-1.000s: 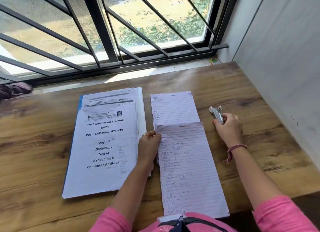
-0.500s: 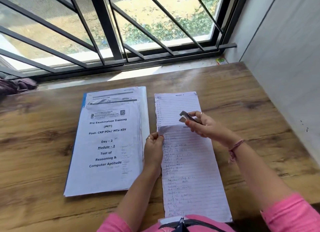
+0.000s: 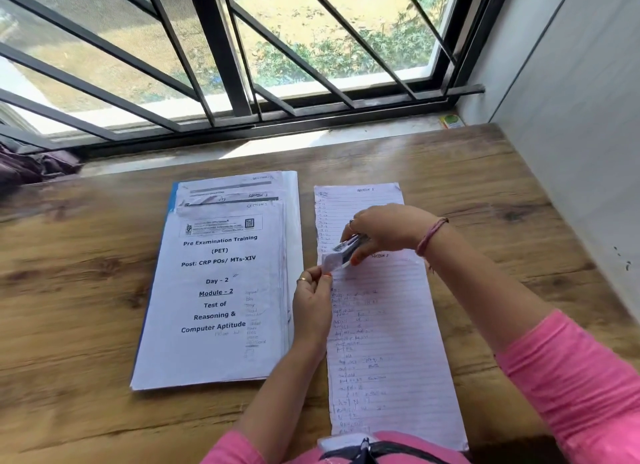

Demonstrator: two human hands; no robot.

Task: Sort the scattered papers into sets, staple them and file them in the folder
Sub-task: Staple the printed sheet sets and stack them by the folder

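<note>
**Two hands stapling the top corner of a handwritten set**

Two stacks of paper lie side by side on a wooden counter under a barred window. At nine o'clock from the middle of the view sits the larger stack, a printed set headed "Pre Examination Training", resting on what looks like a blue-edged folder. Just beside it, at three o'clock, lie long lined handwritten pages, a nearer sheet overlapping a farther one.

By my reading, the stapling step is in hand. The right hand, reaching in from four o'clock, curls around a small stapler at the nearer sheet's top left corner. The left hand pinches that lifted corner between thumb and fingertip, feeding it to the stapler's mouth.

The next move likely calls for a firm squeeze with the corner seated squarely and every sheet of the set caught, then filing the set in the folder.

Hard to tell: whether the corner is already inside the stapler, since motion blur smears that spot; how many sheets the left hand holds; and the handwriting itself. The nearer sheet's bottom edge is cut off by a pink garment at six o'clock. A small green-and-yellow object sits on the sill at one o'clock, too small to identify.
</note>
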